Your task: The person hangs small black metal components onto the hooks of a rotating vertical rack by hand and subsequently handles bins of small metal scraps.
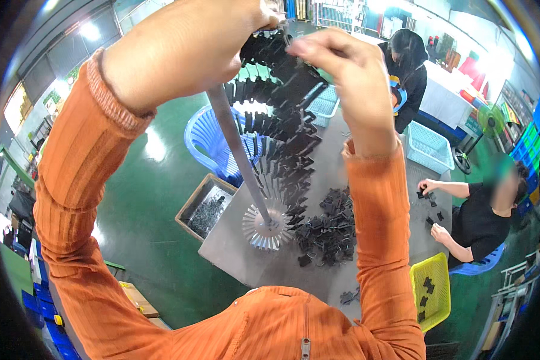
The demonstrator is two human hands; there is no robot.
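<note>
— Over the counter (229, 241), how are the black parts (291, 96) seen?
— Small, notched, stacked in dense rows beside a grey pole (241, 157); more are heaped below. Any lettering is too small to be read.
— Hands?
— Left grip (213, 45), cropped, and right grip (349, 71), blurred, are raised to the upper rows; whether anything's grasped can't be told.

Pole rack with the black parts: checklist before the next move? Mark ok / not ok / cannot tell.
1. Both hands at rack top: ok; left hand and right hand are raised there.
2. Right hand's hold on a part: cannot tell; fingertips blurred against the black parts.
3. Pole standing on tabletop: ok.
4. Area around finned base free of loose parts: not ok; black heap beside it.
5. Seated co-worker's hands away from rack: ok.
</note>
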